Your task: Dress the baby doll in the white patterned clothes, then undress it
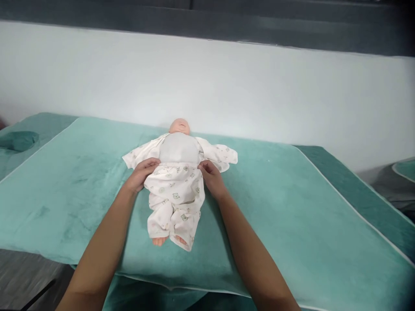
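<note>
L hand (pixel 142 174), R hand (pixel 213 177), pinching doll pants (pixel 177 188)

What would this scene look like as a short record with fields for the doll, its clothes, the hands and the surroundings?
Figure: baby doll, lying face up, head nearest the wall
Top: patterned long-sleeved jacket, open at the front, sleeves spread
Bottoms: patterned trousers, up at the waist; toes show at the cuffs
Left hand: left hand at one side of the waistband; firmness of hold unclear
Right hand: right hand pinching the waistband's other side
Surface: green cover with pale edging
Background: white wall
</note>
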The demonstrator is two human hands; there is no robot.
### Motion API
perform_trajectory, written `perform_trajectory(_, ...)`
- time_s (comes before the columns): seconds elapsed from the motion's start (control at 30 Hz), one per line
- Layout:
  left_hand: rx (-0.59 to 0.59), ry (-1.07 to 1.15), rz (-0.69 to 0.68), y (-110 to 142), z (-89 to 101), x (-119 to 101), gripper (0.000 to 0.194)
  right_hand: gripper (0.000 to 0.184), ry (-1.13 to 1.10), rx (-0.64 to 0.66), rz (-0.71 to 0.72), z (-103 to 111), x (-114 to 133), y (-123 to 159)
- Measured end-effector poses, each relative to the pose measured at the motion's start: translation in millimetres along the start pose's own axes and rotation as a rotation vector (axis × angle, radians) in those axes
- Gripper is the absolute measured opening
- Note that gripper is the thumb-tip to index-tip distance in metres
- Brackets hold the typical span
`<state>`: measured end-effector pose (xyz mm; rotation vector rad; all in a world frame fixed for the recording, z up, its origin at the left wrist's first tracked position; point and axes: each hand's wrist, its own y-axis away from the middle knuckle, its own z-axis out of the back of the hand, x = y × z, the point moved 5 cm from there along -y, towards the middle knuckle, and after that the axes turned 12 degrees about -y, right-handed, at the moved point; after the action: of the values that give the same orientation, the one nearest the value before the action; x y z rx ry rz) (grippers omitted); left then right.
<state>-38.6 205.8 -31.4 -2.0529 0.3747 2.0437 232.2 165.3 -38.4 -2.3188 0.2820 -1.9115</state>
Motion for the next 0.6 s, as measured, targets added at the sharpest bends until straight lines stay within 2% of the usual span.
perform_trajectory(0.1,0.104,-0.054,-0.006,1,1.0,1,0.034,0.023,0.036,0.118,-0.016,0,2,0)
perform_trajectory(0.2,0.051,-0.159,-0.072,-2,4.9,3,0.028,0.021,0.104,0.213,0.070,-1,9,1)
perform_trajectory(0.27,-0.032,-0.222,-0.179,-3,6.2,1,0.025,0.019,0.164,0.183,0.206,-2,16,4)
perform_trajectory(0.33,-0.084,-0.249,-0.262,-5,4.1,-2,0.025,0.020,0.183,0.130,0.259,-3,19,5)
perform_trajectory(0.4,-0.114,-0.251,-0.272,-12,1.0,-3,0.024,0.023,0.164,0.068,0.202,-3,16,-1)
perform_trajectory(0.47,-0.198,-0.287,-0.249,-25,1.7,-4,0.023,0.026,0.184,-0.026,0.122,0,10,-15)
perform_trajectory(0.53,-0.307,-0.340,-0.214,-44,5.7,-5,0.023,0.028,0.239,-0.094,0.064,0,5,-36)
perform_trajectory(0.6,-0.362,-0.340,-0.139,-66,10.1,-4,0.025,0.032,0.219,-0.129,0.033,-3,-2,-58)
